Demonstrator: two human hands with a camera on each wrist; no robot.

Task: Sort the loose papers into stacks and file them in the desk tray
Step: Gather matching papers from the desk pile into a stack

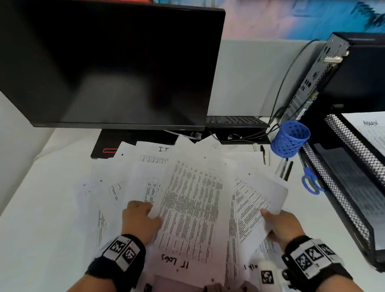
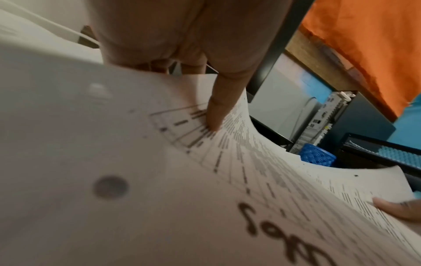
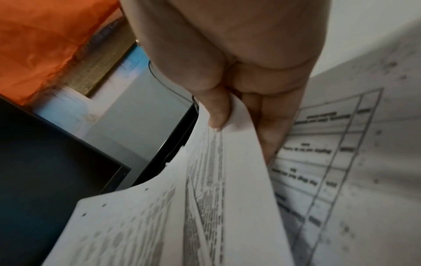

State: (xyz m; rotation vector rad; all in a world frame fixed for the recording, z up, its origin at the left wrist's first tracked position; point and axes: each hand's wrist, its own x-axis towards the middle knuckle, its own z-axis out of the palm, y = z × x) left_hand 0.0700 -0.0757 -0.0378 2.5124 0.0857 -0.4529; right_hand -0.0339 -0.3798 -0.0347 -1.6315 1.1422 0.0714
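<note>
A person's two hands worked a spread of loose papers (image 1: 153, 188) that covered the middle of the white tabletop (image 1: 39, 204), from its near edge back to the foot of a dark monitor (image 1: 102, 63). The left hand (image 1: 139, 219) pinched the left edge of a densely printed sheet (image 1: 190, 212) marked "IT LOGS" in handwriting — its thumb lay on the print while the other fingers curled beneath. The right hand (image 1: 281, 226) had its grip clenched on a second printed sheet (image 1: 258, 198), thumb on top and fingers underneath, lifted and tilted above the pile. In the right wrist view that thumb (image 3: 216, 109) pressed the sheet's curled edge against the fingers behind it. The black mesh desk tray (image 1: 349, 198) stood along the right edge of the tabletop, well apart from both hands — its upper tier held a page headed "ADMIN" (image 1: 379, 133). A blue mesh pen cup (image 1: 290, 138) lay tipped just beside the tray's far end, with blue-handled scissors (image 1: 310, 176) and dark pens (image 1: 285, 168) on the tabletop between the papers and the tray. A black computer tower (image 1: 347, 75) stood at the far right corner.
</note>
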